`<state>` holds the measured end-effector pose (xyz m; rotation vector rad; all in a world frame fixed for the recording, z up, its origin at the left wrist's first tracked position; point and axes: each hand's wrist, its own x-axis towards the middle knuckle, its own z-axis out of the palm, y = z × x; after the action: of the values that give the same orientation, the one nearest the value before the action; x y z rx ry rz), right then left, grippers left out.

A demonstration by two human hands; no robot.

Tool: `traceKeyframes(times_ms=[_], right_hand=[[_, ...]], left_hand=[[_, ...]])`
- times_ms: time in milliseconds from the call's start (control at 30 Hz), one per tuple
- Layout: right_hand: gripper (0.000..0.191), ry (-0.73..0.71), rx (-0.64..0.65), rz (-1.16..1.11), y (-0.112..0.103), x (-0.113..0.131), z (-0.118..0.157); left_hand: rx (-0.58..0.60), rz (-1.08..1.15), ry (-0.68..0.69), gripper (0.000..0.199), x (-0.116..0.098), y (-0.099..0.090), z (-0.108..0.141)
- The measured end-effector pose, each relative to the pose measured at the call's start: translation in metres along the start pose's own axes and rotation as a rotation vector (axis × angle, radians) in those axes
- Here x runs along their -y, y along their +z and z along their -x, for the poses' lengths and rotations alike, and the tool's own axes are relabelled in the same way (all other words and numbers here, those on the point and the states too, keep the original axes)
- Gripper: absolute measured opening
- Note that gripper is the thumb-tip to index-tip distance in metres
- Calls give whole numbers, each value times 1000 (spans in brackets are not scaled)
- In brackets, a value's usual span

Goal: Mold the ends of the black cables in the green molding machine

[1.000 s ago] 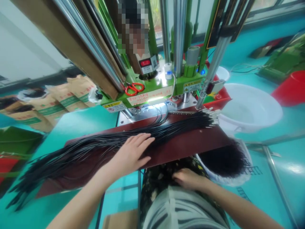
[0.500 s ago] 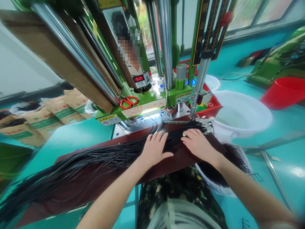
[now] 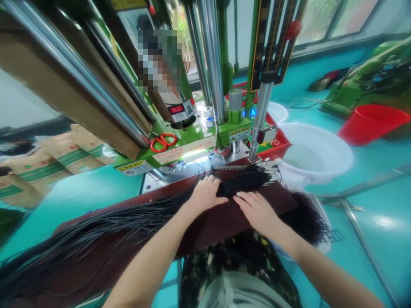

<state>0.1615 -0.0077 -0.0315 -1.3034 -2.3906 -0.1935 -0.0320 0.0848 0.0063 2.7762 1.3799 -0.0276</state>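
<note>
A long bundle of black cables [image 3: 128, 222] with pale tips at its right end lies across a dark red board [image 3: 212, 226]. Over the middle of this bundle, my left hand [image 3: 207, 194] curls its fingers, its thumb pointing right along the near side. My right hand [image 3: 257, 209] rests at the bundle's near edge, fingers stretched out and nothing gripped. Pale cable ends [image 3: 271, 171] fan out beyond it. A few thin black strands run from the bundle up to the lit metal plate of the green machine [image 3: 189, 147].
Orange-handled scissors [image 3: 163, 142] lie on the machine's ledge. To the right are a red bin [image 3: 279, 145], a white basin [image 3: 334, 149], a red bucket [image 3: 369, 124] and a lined container of black pieces [image 3: 305, 218]. Paper sacks [image 3: 58, 158] stand at left.
My left hand's spread fingers have curled down over the cables. My right hand has moved left and nearer to me, off the cable ends. The camera view has shifted slightly.
</note>
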Motion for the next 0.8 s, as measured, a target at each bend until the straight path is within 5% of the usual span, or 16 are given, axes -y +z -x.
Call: traceKeyframes(times_ms=[133, 267, 400, 633, 800], right_hand=[[20, -31, 140, 111, -5, -12, -16], [20, -21, 149, 145, -6, -23, -23], [23, 35, 67, 115, -3, -24, -20], [21, 50, 33, 40, -5, -22, -17], [20, 67, -78, -119, -5, -21, -11]], left_hand=[[-18, -90, 54, 36, -8, 2, 3], [-77, -50, 13, 29, -13, 3, 10], [-165, 304, -59, 22, -7, -7, 10], [65, 1042, -123, 19, 6, -39, 6], [100, 1260, -172, 21, 9, -50, 11]])
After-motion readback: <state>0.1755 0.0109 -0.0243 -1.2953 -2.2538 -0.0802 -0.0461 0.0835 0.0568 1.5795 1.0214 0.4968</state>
